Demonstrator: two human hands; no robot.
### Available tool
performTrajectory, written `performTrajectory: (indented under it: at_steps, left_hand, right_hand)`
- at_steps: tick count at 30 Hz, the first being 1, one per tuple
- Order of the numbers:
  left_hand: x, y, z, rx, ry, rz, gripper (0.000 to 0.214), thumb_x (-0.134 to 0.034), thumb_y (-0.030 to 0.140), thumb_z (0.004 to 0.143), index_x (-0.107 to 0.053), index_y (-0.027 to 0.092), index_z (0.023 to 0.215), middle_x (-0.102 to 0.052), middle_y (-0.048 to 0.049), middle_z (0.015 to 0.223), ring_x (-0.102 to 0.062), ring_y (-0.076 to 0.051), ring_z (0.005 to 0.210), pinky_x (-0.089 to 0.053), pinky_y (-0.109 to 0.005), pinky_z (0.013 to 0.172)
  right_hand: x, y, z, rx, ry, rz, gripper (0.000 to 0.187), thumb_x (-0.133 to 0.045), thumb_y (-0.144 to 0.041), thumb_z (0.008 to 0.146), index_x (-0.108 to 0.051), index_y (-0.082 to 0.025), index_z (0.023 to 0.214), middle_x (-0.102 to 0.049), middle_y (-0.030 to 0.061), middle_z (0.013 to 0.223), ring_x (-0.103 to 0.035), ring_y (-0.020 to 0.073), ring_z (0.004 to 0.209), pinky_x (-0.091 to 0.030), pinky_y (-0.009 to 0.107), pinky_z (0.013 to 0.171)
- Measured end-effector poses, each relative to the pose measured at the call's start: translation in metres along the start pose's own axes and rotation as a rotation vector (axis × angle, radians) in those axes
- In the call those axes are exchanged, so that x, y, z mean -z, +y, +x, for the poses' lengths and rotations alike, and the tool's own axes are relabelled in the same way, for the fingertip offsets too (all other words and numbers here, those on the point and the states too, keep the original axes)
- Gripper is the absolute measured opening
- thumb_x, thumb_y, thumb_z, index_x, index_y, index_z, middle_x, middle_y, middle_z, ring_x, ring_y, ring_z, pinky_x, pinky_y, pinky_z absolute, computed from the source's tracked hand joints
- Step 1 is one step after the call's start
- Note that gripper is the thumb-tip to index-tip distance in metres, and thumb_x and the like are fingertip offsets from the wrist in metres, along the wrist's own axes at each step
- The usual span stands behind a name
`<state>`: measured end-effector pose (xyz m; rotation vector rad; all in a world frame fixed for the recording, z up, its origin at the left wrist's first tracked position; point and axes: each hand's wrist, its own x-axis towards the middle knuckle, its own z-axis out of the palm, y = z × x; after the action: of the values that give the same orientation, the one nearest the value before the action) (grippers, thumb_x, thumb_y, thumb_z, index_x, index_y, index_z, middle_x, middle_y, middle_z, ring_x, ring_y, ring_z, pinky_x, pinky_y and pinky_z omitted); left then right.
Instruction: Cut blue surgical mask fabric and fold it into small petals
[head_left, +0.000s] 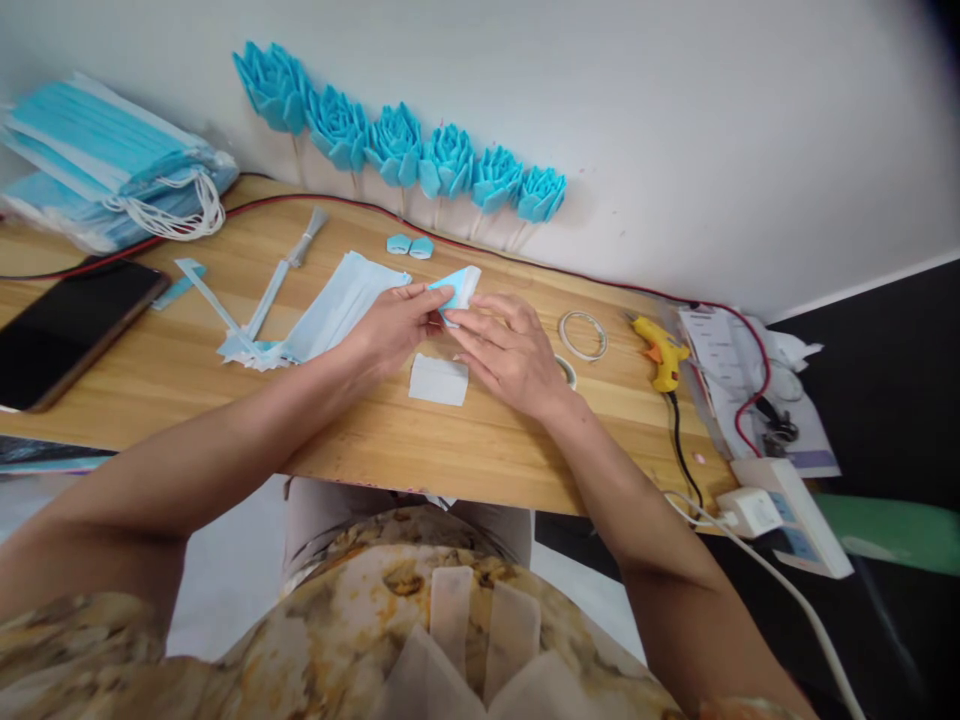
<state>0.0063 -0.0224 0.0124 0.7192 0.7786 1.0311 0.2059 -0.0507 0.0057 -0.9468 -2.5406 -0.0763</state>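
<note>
Between my two hands is a small folded piece of blue and white mask fabric (459, 284), held just above the table. My left hand (401, 318) pinches its left side between thumb and fingers. On the other side, the fingers of my right hand (514, 352) press against its lower right edge. A pale rectangular piece of fabric (439, 381) lies on the table below the hands. Left of my left hand lies a stack of cut mask sheets (341, 300). Two small folded blue petals (409, 246) rest behind the hands.
Several blue fabric flowers (395, 145) on sticks lean along the wall. Packed face masks (112, 140) and a phone (79, 330) lie at left. A tape roll (583, 336), a yellow glue gun (658, 352) and a power strip (795, 520) are at right; a red-black cable (360, 204) runs behind.
</note>
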Motion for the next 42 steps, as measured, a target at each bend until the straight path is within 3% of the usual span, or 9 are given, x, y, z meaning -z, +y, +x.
performTrajectory:
  at_steps: [10,19,27,36,42]
  left_hand:
    - [0.000,-0.003,0.000,-0.051,0.022,0.069,0.022,-0.081,0.020,0.087,-0.070,0.015,0.068,-0.068,-0.0010,0.070,-0.062,-0.010,0.065,-0.048,-0.024,0.067]
    - [0.002,-0.007,0.001,-0.098,0.022,0.133,0.017,-0.085,0.023,0.081,-0.073,0.016,0.071,-0.070,-0.0010,0.072,-0.062,-0.011,0.065,-0.048,-0.024,0.065]
    - [0.003,-0.009,0.002,-0.090,-0.011,0.143,0.026,-0.087,0.025,0.079,-0.068,0.017,0.063,-0.067,-0.0001,0.068,-0.063,-0.011,0.066,-0.049,-0.024,0.064]
    - [0.003,-0.008,0.004,-0.122,0.000,0.173,0.020,-0.088,0.021,0.077,-0.072,0.016,0.066,-0.068,0.0007,0.065,-0.060,-0.010,0.061,-0.049,-0.025,0.064]
    - [0.001,-0.006,0.002,-0.096,0.017,0.164,0.018,-0.084,0.017,0.078,-0.071,0.016,0.066,-0.068,-0.0002,0.065,-0.060,-0.010,0.060,-0.048,-0.025,0.063]
  right_hand:
    - [-0.006,0.004,-0.009,-0.055,0.118,0.147,0.045,-0.052,-0.039,0.104,-0.059,-0.033,0.148,-0.068,0.0067,0.141,-0.056,0.0299,0.131,-0.045,0.057,0.112]
    - [-0.002,0.006,-0.011,-0.097,0.135,0.176,0.046,-0.052,-0.034,0.103,-0.057,-0.034,0.149,-0.066,0.0090,0.136,-0.058,0.0293,0.126,-0.046,0.054,0.108]
    - [-0.003,0.008,-0.011,-0.122,0.108,0.185,0.048,-0.052,-0.034,0.103,-0.055,-0.035,0.150,-0.065,0.0095,0.136,-0.058,0.0302,0.125,-0.045,0.055,0.107]
    - [-0.001,0.007,-0.010,-0.135,0.129,0.237,0.043,-0.054,-0.036,0.102,-0.062,-0.032,0.144,-0.067,0.0100,0.135,-0.060,0.0292,0.125,-0.046,0.055,0.109]
    - [0.008,0.010,-0.013,-0.345,0.170,0.514,0.039,-0.054,-0.043,0.102,-0.066,-0.036,0.138,-0.060,0.0061,0.148,-0.054,0.0268,0.141,-0.045,0.053,0.118]
